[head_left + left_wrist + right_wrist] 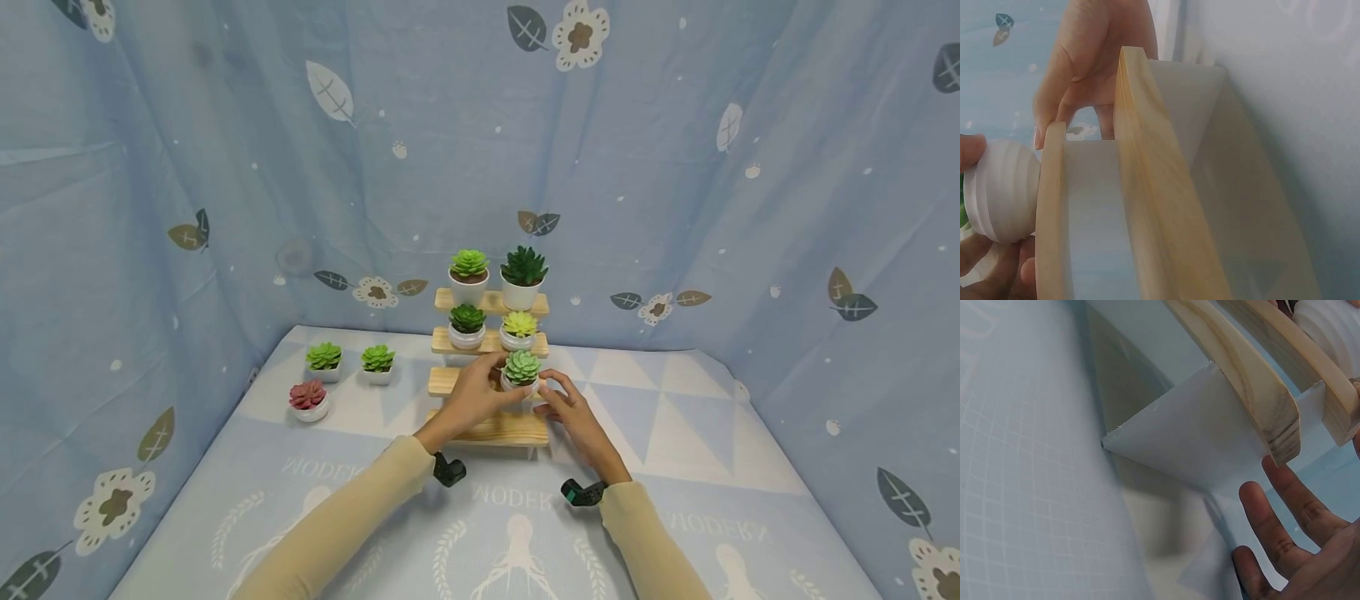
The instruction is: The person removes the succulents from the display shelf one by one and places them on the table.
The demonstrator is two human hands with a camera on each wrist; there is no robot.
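A light green succulent in a white ribbed pot [521, 370] is at the right end of the third step down on a wooden tiered stand [510, 429]. My left hand [480, 392] grips this pot, with thumb and fingers on opposite sides in the left wrist view, where the pot [1007, 190] sits against the step's edge. At the stand's right end is my right hand [572, 414]. In the right wrist view its fingers [1272, 528] are spread and fairly straight, one fingertip touching the lowest step's end [1282, 434].
On the top step stand a bright green succulent [468, 275] and a dark green one [522, 275]. The second step holds a dark green succulent [467, 325] and a yellow-green one [519, 329]. Left on the table are a red succulent [308, 400] and two green ones [324, 361].
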